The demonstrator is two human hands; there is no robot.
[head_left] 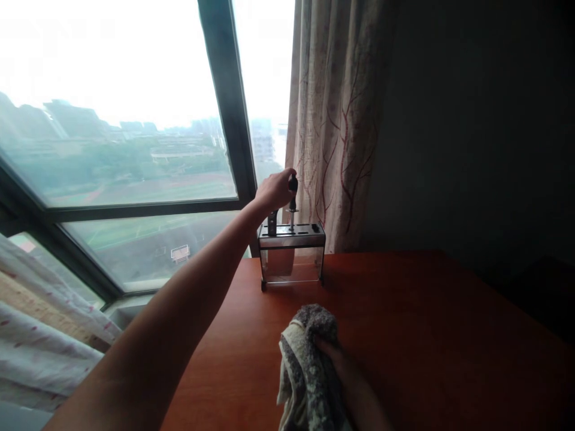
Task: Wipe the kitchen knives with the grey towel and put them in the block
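Note:
My left hand [277, 189] reaches across to the far side of the table, its fingers closed round the black handle of a sharpening steel [293, 200]. The rod of the steel stands upright in a slot of a clear-sided knife block [291, 240]. Left of it, under my hand, a dark knife handle [272, 224] sticks up from the same block, and a broad blade shows through the clear side. Close to me, my right hand [330, 350] clutches a bunched grey and cream towel [308, 365] over the table; the towel hides most of its fingers.
The reddish-brown wooden table [404, 323] spreads in front of me. A slanted dark window frame [224, 90] rises beyond it on the left. Behind the block hangs a patterned curtain [336, 120], and another curtain [40, 335] is gathered at the lower left. The right side is dark.

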